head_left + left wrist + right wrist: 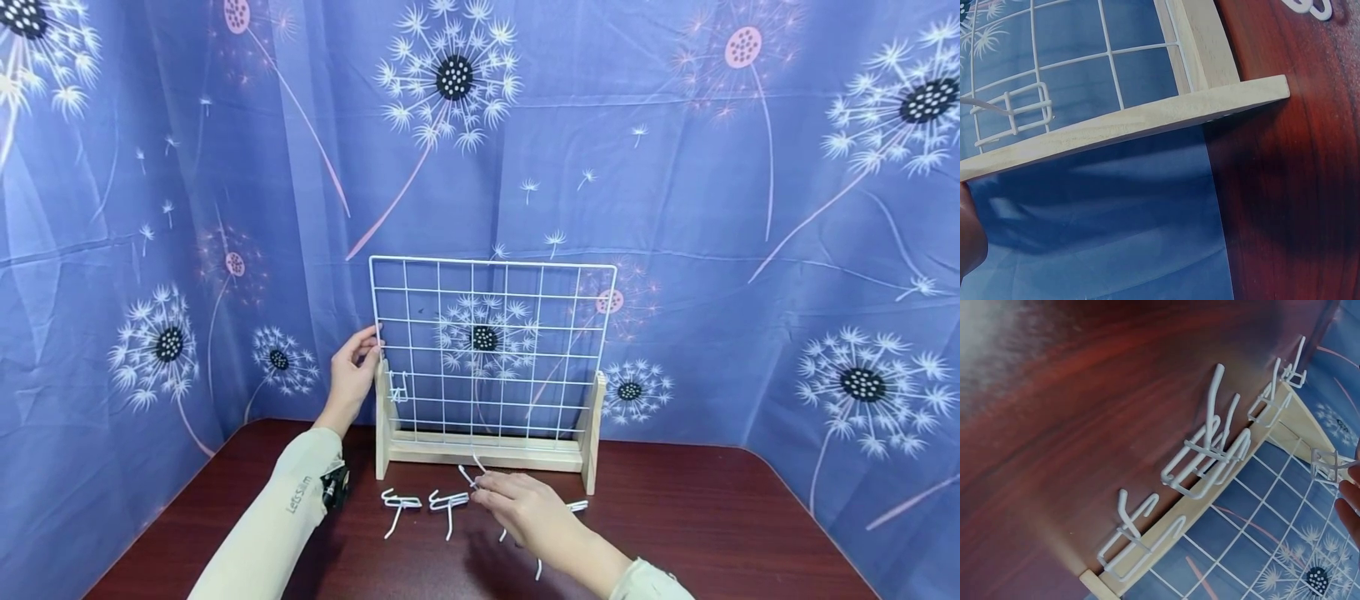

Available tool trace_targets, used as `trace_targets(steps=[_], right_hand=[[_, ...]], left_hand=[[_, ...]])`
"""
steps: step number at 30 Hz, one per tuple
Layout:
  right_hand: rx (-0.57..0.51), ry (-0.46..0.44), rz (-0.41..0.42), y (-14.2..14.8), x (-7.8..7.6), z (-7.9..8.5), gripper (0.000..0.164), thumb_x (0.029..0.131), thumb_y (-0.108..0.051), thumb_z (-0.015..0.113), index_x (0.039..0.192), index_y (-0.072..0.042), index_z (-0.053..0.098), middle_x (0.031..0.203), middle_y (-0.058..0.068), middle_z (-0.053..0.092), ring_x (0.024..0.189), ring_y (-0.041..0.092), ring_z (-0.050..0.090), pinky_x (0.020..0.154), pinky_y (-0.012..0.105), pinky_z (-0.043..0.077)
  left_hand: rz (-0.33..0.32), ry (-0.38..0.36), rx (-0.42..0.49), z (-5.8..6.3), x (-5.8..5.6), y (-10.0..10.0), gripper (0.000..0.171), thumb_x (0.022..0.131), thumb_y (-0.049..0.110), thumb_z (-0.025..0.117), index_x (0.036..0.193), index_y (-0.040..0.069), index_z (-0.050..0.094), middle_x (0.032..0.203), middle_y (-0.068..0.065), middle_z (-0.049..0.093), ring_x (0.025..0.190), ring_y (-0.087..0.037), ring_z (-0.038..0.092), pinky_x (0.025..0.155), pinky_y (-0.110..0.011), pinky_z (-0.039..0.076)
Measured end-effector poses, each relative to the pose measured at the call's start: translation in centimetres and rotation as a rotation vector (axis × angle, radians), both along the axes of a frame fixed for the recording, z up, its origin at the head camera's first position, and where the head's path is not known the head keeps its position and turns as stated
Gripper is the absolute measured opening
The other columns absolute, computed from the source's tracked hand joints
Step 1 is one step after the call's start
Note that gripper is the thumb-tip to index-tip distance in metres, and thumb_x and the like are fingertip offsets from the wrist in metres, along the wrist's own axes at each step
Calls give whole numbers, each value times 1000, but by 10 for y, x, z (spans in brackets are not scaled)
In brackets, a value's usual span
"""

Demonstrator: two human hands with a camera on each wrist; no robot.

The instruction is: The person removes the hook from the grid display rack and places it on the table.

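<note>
A white wire grid panel (489, 334) stands upright in a pale wooden stand (487, 454). My left hand (352, 371) holds the panel's left edge, above the stand's left post; in the left wrist view only part of a finger (970, 234) shows. One white wire hook (398, 388) hangs low on the panel's left side. With my right hand (528, 512) I hold another white hook (1324, 465) by its prong, in front of the stand's base. More white hooks (448, 501) lie on the table before the stand, some partly hidden under my right hand.
The dark red wooden table (690, 517) carries everything. Behind and on both sides hangs a blue curtain (645, 167) with dandelion prints, close to the stand's back. A black wrist device (335, 486) sits on my left sleeve.
</note>
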State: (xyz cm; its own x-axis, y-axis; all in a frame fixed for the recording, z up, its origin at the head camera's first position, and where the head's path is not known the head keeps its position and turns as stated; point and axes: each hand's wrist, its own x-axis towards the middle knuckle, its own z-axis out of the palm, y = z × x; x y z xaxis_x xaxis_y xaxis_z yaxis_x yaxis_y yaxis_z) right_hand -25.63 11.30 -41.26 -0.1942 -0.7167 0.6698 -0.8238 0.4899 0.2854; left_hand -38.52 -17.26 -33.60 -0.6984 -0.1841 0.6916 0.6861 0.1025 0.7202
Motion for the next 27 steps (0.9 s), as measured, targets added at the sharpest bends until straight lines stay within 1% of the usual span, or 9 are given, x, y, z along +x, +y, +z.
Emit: trace_targets(steps=[3,6,10,15,18,20,21,24,27], right_hand=[[13,-19,-1,2,0,-4,22,83,-14,53,102,-15,65,106,1,62,103,14,56,83,28,45],[22,-31,0,3,1,-7,23,79,-13,57,101,-14,65,105,1,63,102,14,56,83,28,45],[33,-24,15,4,2,-11,27,73,-11,60,99,-13,65,103,2,63,99,15,58,84,27,44],[82,-9,30,3,3,-19,24,73,-13,62,96,-14,65,101,0,63,96,13,59,85,24,43],[118,-4,35,2,2,-23,24,71,-13,65,95,-15,65,100,-1,63,94,11,59,81,24,44],[134,-1,44,1,1,-26,22,73,-14,64,94,-15,65,98,-2,63,91,10,59,79,23,45],[145,9,46,0,1,-27,19,75,-14,62,94,-15,65,97,-2,63,90,10,59,78,23,45],[176,29,40,-2,1,-27,16,78,-14,60,92,-15,65,95,-3,63,88,9,59,77,23,45],[210,27,21,-4,2,-25,15,77,-14,60,91,-16,65,93,-4,63,87,9,60,76,24,46]], left_hand=[[-7,3,2,1,0,0,32,83,-9,52,115,-6,54,94,-33,54,86,-45,49,57,-13,40],[-14,7,5,1,0,1,32,83,-9,51,115,-7,54,94,-34,53,86,-45,49,58,-14,41],[-13,10,5,1,1,0,32,83,-9,51,115,-7,54,94,-33,53,86,-45,49,58,-14,42],[2,21,0,-2,2,0,32,82,-10,52,114,-8,54,92,-34,54,84,-46,50,57,-13,42],[7,29,-5,-3,2,1,32,82,-11,52,113,-9,55,92,-34,55,83,-46,50,57,-13,42],[12,37,-8,-3,2,1,32,81,-12,52,113,-9,55,91,-34,55,82,-46,50,56,-12,41],[12,39,-9,-3,1,1,31,81,-12,52,113,-9,55,91,-34,55,82,-46,50,56,-13,41],[12,44,-5,-1,1,1,31,81,-12,52,113,-9,55,91,-34,55,81,-45,51,56,-13,41],[3,44,2,0,0,1,32,81,-13,51,113,-9,55,90,-34,55,81,-46,50,57,-13,42]])
